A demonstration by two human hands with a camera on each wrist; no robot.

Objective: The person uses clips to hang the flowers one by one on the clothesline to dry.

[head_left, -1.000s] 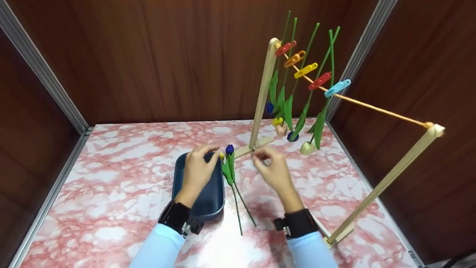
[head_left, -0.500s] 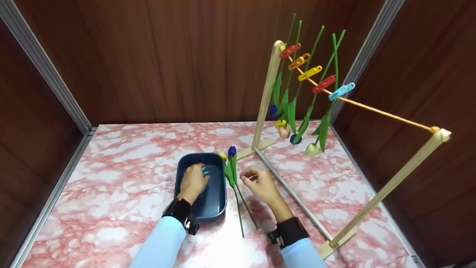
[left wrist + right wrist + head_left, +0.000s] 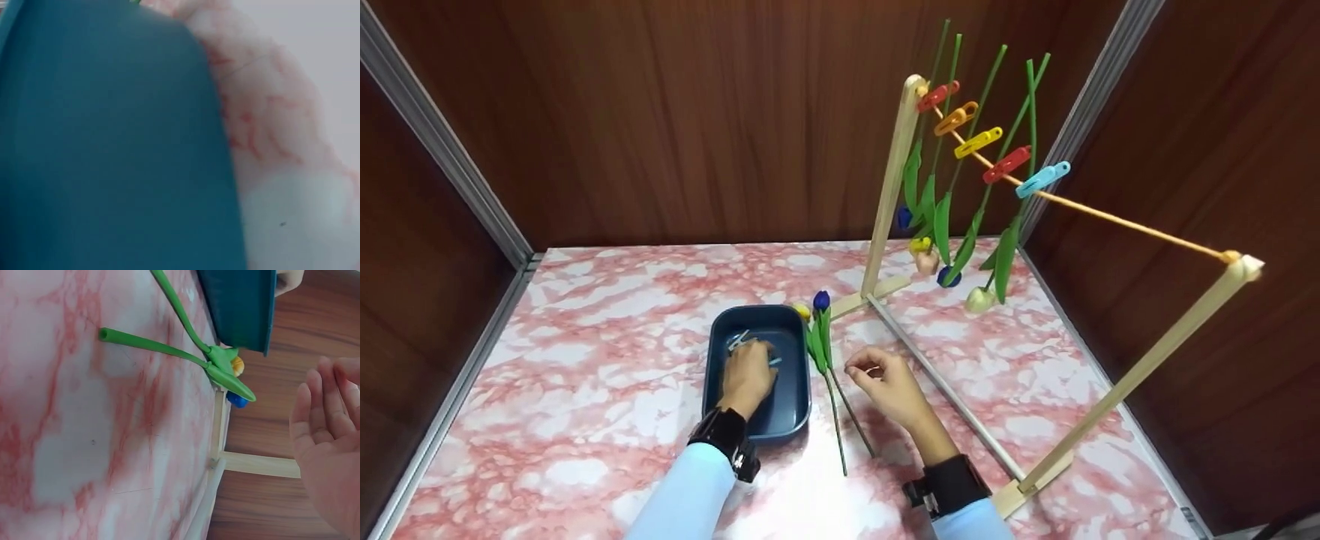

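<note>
My left hand [image 3: 748,375] reaches down inside a dark blue bin [image 3: 795,405], seen from its back in the head view. Small light-coloured pieces, like clothespins [image 3: 738,340], show just beyond its knuckles, and a light blue bit [image 3: 775,361] sits by the fingers. The fingertips are hidden, so I cannot tell whether they grip anything. To the right, my right hand [image 3: 889,382] hovers over the table with loosely curled fingers and nothing in them. Between the hands lie two artificial tulips, a blue one [image 3: 821,301] and a yellow one [image 3: 802,310], stems toward me.
A wooden stand with a far post [image 3: 890,187] and a near post [image 3: 1140,375] carries a cord [image 3: 1132,223]. Several tulips hang heads down from it by coloured clothespins, the nearest being a light blue clothespin [image 3: 1042,179]. A pale bar [image 3: 945,390] joins the posts along the table.
My left hand has gone from above the bin's far right edge down into the bin. The right hand has moved left and toward me, near the tulips.
</note>
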